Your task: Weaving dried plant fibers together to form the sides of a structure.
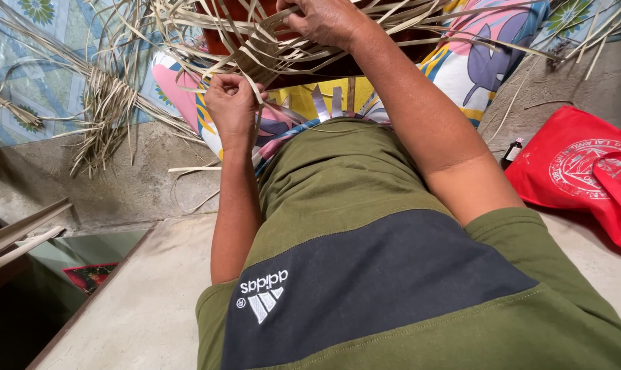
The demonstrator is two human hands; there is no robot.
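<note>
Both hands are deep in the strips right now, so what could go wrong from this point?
The left hand pinches one thin pale strip; a sharp tug could snap or crease it. The right hand presses on the woven piece, whose many loose ends fan outward and might slip out of order. The loose strip bundle on the floor lies out of easy reach.
</note>
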